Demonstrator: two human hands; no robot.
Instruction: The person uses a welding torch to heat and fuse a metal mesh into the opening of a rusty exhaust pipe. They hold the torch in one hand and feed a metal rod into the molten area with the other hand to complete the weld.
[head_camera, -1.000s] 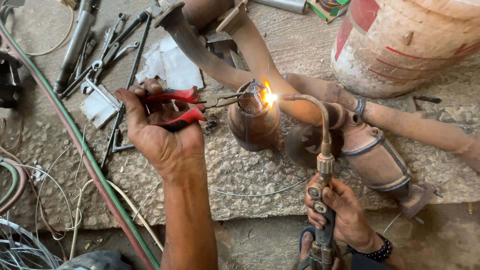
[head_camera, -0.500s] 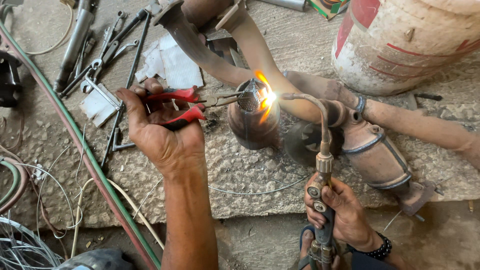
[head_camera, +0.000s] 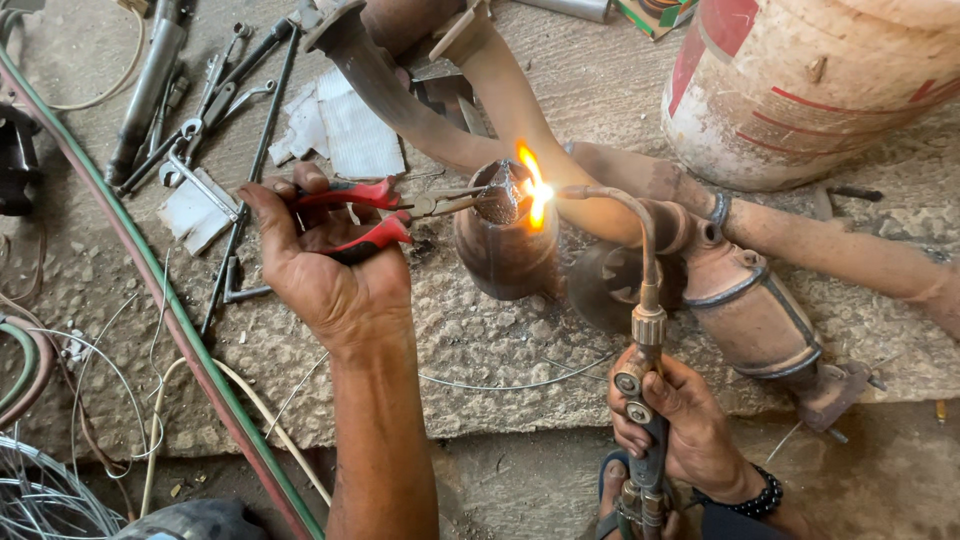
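Head view, looking down on a rough stone slab (head_camera: 480, 340). Largest item: a dirty white and red drum (head_camera: 810, 90) at upper right. Below it, a rusty exhaust pipe assembly (head_camera: 740, 300) lies across the slab, its branches running to upper left. Left hand (head_camera: 330, 265): fingers wrapped tight around the red handles of pliers (head_camera: 400, 210), whose tips grip a small metal piece (head_camera: 498, 195) at the mouth of a short upright pipe stub (head_camera: 505, 250). Right hand (head_camera: 680, 420): fingers closed around the body of a gas torch (head_camera: 645, 330), whose curved nozzle ends beside the piece, where an orange flame (head_camera: 533, 185) burns. Wrenches (head_camera: 200, 110) lie scattered at upper left, beside green and red hoses (head_camera: 150, 290).
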